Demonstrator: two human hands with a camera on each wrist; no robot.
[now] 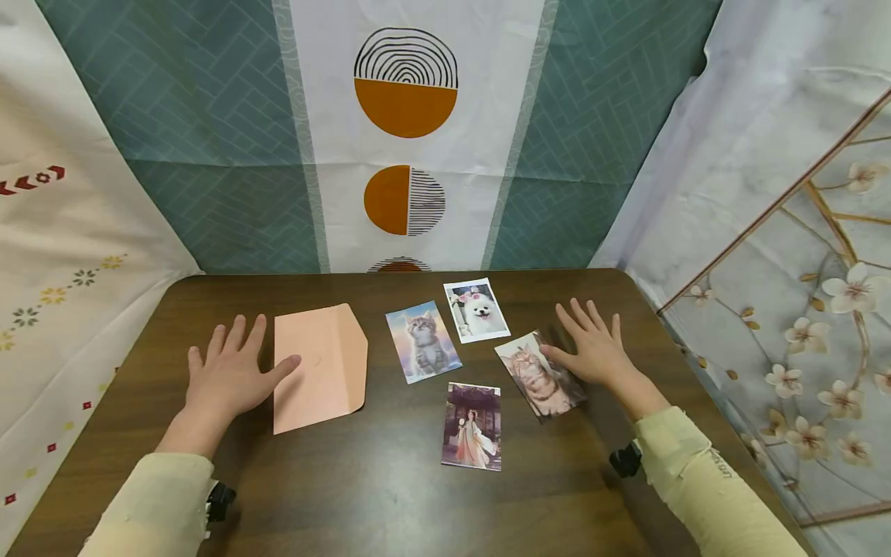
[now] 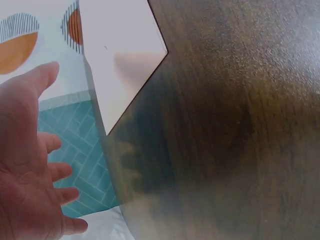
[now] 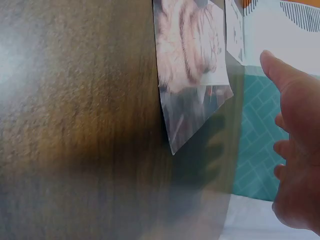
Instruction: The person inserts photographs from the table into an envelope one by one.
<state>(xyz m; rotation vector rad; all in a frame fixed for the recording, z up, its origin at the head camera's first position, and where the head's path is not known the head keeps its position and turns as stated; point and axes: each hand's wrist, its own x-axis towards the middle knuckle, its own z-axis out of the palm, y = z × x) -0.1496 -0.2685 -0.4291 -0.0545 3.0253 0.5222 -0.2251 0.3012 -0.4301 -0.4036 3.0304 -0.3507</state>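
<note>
My left hand [image 1: 226,375] is spread above the table, its thumb over the left part of a pink envelope [image 1: 313,363] whose flap lies unfolded to the right. Straight fingers also show on my right hand [image 1: 592,344], which hovers at the right with its thumb over an orange cat photo [image 1: 536,375]. Nothing is held in either hand. Between them lie a grey kitten photo [image 1: 423,340], a white dog photo [image 1: 477,311] and a photo of a figure in a long robe [image 1: 471,427]. In the right wrist view the orange cat photo [image 3: 192,55] lies apart from the hand.
The dark wooden table [image 1: 334,495] has rounded far corners. Behind it hangs a teal and white cloth [image 1: 418,255] with orange circles. Patterned cloths, one with flowers [image 1: 807,336], hang along the left and right sides.
</note>
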